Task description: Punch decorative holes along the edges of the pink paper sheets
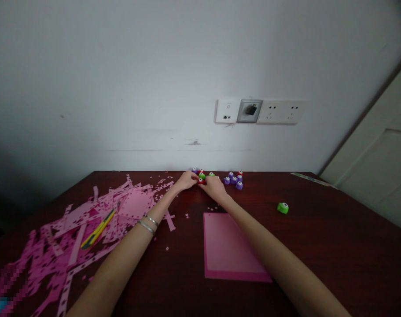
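At the far edge of the table, both my hands reach in among several small paper punches. My left hand (pixel 187 179) comes in from the left, its curled fingertips against a red paper punch (pixel 200 181). From the right, my right hand (pixel 215 186) closes around the same group, its thumb at the red punch. Just behind the red one stands a green paper punch (pixel 202 175), partly covered by fingers. Several purple paper punches (pixel 233 180) stand right of my right hand. My fingers hide part of what they grip.
Punched pink paper strips (pixel 71 220) heap on the left, with a yellow utility knife (pixel 97 230) on top. Pink sheets (pixel 231 251) lie under my right forearm. A lone green punch (pixel 282 208) sits right; a ruler-like strip (pixel 314 180) lies behind. The wall (pixel 147 88) borders the table.
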The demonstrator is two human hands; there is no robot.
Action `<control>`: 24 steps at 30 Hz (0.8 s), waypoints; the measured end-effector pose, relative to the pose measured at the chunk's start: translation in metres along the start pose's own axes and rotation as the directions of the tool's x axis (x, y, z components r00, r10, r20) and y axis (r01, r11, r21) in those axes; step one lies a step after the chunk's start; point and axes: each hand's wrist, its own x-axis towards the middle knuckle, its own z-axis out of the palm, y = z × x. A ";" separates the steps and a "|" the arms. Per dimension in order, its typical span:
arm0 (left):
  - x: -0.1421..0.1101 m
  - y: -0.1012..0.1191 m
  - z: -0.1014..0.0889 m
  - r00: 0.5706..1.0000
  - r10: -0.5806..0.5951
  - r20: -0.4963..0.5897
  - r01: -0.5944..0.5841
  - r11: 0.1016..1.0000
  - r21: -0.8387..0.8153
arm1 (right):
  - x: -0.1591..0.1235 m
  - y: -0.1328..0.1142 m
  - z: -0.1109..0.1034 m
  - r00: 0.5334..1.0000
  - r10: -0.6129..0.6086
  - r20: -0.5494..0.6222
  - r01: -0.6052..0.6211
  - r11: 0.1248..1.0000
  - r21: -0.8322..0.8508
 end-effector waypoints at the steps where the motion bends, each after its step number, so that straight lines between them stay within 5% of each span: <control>1: 0.000 -0.001 0.000 1.000 0.001 0.019 -0.001 1.000 -0.015 | 0.000 0.000 0.001 1.000 0.011 0.003 -0.011 1.000 0.001; 6: 0.001 -0.004 -0.002 0.993 0.024 0.117 -0.013 0.996 -0.093 | 0.003 0.005 0.006 1.000 -0.029 0.005 0.028 0.999 0.047; 15: -0.018 0.020 -0.024 0.932 0.114 0.344 -0.044 0.978 -0.206 | -0.007 0.042 -0.020 0.912 -0.411 -0.015 0.390 0.852 0.350; 24: -0.034 0.065 -0.010 0.841 0.175 0.512 -0.178 0.983 -0.043 | -0.060 0.060 -0.044 0.887 -0.450 0.099 0.330 0.771 0.544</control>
